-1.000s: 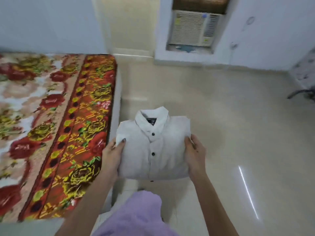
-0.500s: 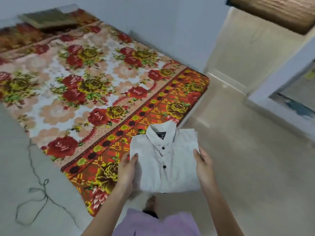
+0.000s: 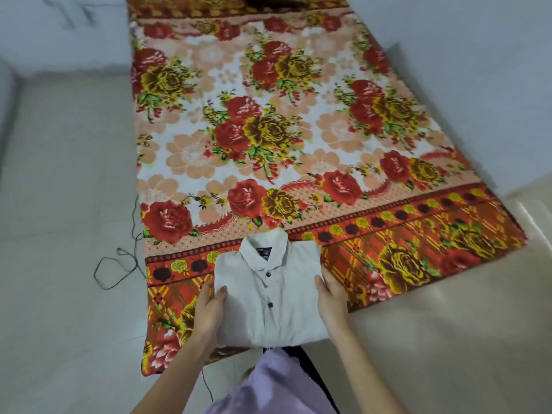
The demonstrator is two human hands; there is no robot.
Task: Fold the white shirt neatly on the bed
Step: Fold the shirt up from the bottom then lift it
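Note:
The white shirt [image 3: 268, 294] is folded into a compact rectangle, collar up and dark buttons showing. It hangs above the near edge of the bed [image 3: 268, 130], which is covered by a red and yellow floral spread. My left hand [image 3: 209, 309] grips the shirt's left side, thumb on top and fingers hidden beneath. On the right side my right hand [image 3: 331, 297] holds it the same way. Whether the shirt touches the bed cannot be told.
A thin dark cord [image 3: 119, 264] loops on the beige floor [image 3: 65, 204] left of the bed. A dark flat object [image 3: 276, 0] lies at the bed's far end. White walls run behind and to the right. My lilac garment [image 3: 268, 383] shows below the shirt.
My view has swung left from the open floor to face the bed. Both hands have carried the folded shirt over the bed's near edge, keeping the same grip.

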